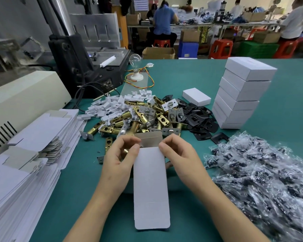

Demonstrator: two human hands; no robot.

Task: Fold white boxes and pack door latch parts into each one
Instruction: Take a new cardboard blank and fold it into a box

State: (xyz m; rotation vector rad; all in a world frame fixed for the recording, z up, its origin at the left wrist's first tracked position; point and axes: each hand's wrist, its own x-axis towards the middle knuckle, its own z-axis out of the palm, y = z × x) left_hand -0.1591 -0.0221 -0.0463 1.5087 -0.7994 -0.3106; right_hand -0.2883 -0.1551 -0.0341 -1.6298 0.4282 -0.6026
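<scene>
From the head view we see both hands meeting low in the middle of the teal green table, holding a long white cardboard box sleeve that runs lengthwise away from us. The left hand pinches the sleeve's far left corner, thumb on the white face and fingers curled behind. The right hand grips the far right corner the same way. Between them the sleeve's grey inner flap stands up, its near end still flat with the rounded tab toward us. Just beyond the hands lies a loose heap of brass-coloured door latch bolts with silver faceplates, flanked on its right by flat black metal strike plates and on its far left by small white plastic clips. To our left a thick pile of unfolded white box blanks fans across the table edge. To the right sits a mound of clear plastic bags of dark small parts — what the parts are we cannot tell. Behind that mound a leaning stack of folded white boxes rises, with a single closed white box lying just beside it, near the black plates.
</scene>
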